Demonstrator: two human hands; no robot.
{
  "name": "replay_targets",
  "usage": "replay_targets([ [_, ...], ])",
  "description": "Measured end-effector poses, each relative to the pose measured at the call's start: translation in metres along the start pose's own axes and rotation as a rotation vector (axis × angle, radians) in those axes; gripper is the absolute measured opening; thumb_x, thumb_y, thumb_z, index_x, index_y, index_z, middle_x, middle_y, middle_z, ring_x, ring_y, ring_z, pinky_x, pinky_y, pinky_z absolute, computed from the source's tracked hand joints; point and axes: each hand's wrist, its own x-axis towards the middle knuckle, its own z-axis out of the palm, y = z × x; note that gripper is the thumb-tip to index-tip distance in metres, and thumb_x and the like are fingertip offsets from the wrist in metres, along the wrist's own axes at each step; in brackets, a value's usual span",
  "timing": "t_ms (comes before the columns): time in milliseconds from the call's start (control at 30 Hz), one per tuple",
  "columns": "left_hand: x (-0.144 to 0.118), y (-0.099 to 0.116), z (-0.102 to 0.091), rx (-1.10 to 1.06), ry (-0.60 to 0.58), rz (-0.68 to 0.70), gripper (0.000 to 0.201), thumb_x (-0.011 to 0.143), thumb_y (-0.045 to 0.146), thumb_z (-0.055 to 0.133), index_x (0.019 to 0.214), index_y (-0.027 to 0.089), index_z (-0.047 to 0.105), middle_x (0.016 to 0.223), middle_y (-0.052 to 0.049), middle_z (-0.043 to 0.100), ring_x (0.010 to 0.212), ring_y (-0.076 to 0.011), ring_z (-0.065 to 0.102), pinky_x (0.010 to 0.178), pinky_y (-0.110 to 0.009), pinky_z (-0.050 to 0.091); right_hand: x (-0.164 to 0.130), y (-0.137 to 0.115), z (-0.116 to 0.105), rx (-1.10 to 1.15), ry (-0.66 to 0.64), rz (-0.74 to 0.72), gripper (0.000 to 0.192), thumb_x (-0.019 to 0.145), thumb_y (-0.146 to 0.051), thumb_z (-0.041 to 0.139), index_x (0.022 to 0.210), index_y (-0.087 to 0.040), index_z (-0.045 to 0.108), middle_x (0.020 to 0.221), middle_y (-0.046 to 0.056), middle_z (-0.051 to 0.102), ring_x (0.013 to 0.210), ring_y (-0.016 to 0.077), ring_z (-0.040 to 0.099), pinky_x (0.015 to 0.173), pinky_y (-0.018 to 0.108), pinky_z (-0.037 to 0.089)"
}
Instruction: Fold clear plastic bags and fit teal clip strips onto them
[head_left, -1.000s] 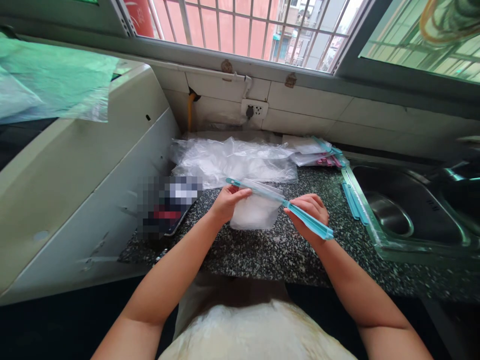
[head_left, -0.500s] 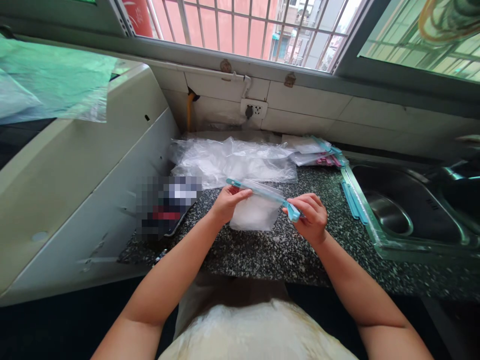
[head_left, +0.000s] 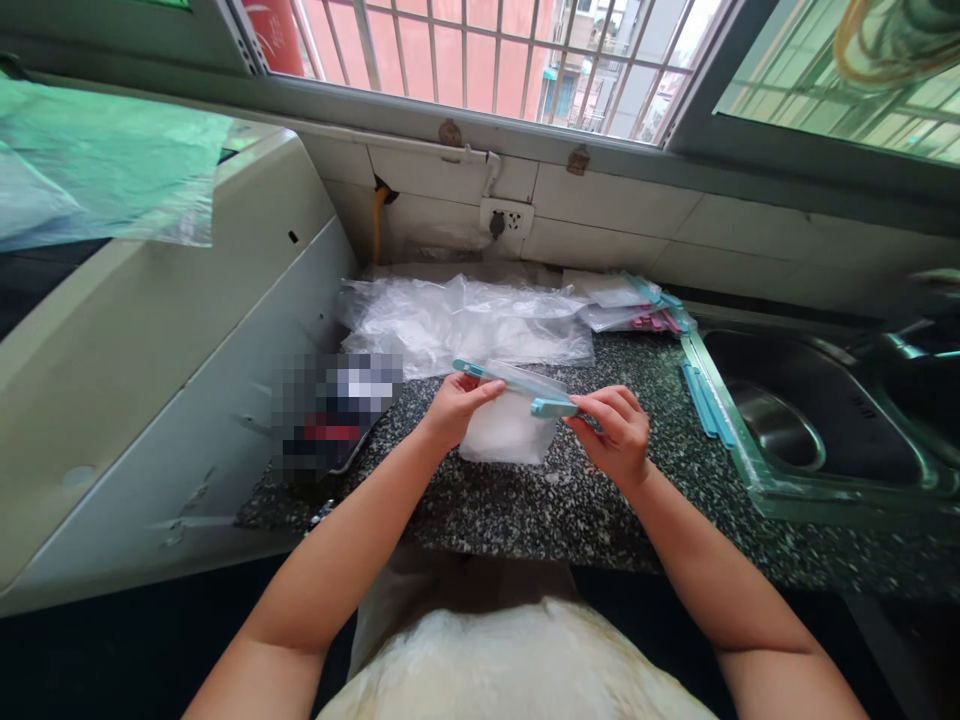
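Above the counter, a small clear plastic bag hangs with a light-blue bag sealing clip across its top edge. My left hand is closed on the bag's top left corner and the clip's left end, thumb in front. My right hand pinches the clip's right end between thumb and fingers. From those fingers a thicker blue part points left, in front of the bag. Whether this part is joined to the strip along the bag cannot be made out.
Crumpled clear plastic bags lie behind my hands. Flat bags with blue and pink clips are at the back right. More blue clips lie beside the sink. A blurred-out object sits left, near a pale appliance side.
The thick blue part at my right fingers has swung from pointing down and right to pointing left across the bag. My right fingers shifted slightly left; the left hand stayed put.
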Motion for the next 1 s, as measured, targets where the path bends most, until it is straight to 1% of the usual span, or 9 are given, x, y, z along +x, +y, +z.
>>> replay_targets([
  [133,0.0003,0.0005,0.0007,0.011,0.013,0.021,0.029,0.048,0.034,0.084,0.062,0.014,0.069,0.064,-0.002,0.066,0.063,-0.0136,0.057,0.068,-0.028,0.042,-0.0009,0.0,0.0006,-0.025,0.001,0.0,0.023,0.077,-0.02,0.066,0.099,-0.028,0.065,0.075,0.0,0.065,0.069,0.0152,0.058,0.062,0.03,0.049],
  [267,-0.0003,0.0022,0.0019,0.021,0.009,-0.001,0.029,0.046,0.035,0.084,0.059,0.014,0.068,0.059,-0.001,0.064,0.061,-0.0136,0.056,0.066,-0.028,0.042,-0.0007,-0.0003,0.0009,-0.065,0.013,-0.014,0.023,0.077,-0.021,0.066,0.099,-0.028,0.065,0.075,0.001,0.064,0.07,0.0161,0.057,0.062,0.031,0.05],
  [467,-0.0004,0.0023,0.0029,0.042,0.008,0.029,0.027,0.045,0.033,0.084,0.058,0.015,0.069,0.062,-0.003,0.067,0.068,-0.0171,0.06,0.068,-0.028,0.043,-0.0009,-0.0002,0.0012,-0.077,0.013,-0.033,0.022,0.078,-0.021,0.065,0.099,-0.027,0.065,0.079,0.003,0.064,0.073,0.017,0.058,0.064,0.031,0.051],
  [600,0.001,0.0009,0.0025,0.062,0.006,0.055,0.027,0.045,0.034,0.084,0.058,0.016,0.069,0.061,-0.003,0.066,0.069,-0.0184,0.06,0.068,-0.03,0.044,-0.0017,0.0005,0.0022,-0.074,0.01,-0.038,0.023,0.078,-0.021,0.064,0.1,-0.027,0.065,0.079,0.002,0.066,0.073,0.0167,0.058,0.066,0.031,0.051],
  [800,0.0011,0.0005,0.0028,0.053,0.001,0.077,0.028,0.043,0.035,0.084,0.058,0.016,0.07,0.06,-0.002,0.066,0.064,-0.0152,0.058,0.067,-0.029,0.045,-0.0013,0.0003,0.0037,-0.077,0.012,-0.061,0.024,0.076,-0.016,0.067,0.099,-0.024,0.063,0.078,0.003,0.067,0.073,0.0161,0.058,0.066,0.03,0.051],
  [1000,0.0013,0.0005,0.003,0.058,0.02,0.076,0.029,0.04,0.035,0.085,0.056,0.016,0.069,0.059,-0.001,0.066,0.059,-0.0114,0.054,0.065,-0.026,0.044,-0.001,-0.0006,0.004,-0.113,-0.017,-0.035,0.016,0.079,-0.019,0.064,0.094,-0.023,0.066,0.077,0.002,0.067,0.072,0.0151,0.059,0.066,0.029,0.052],
])
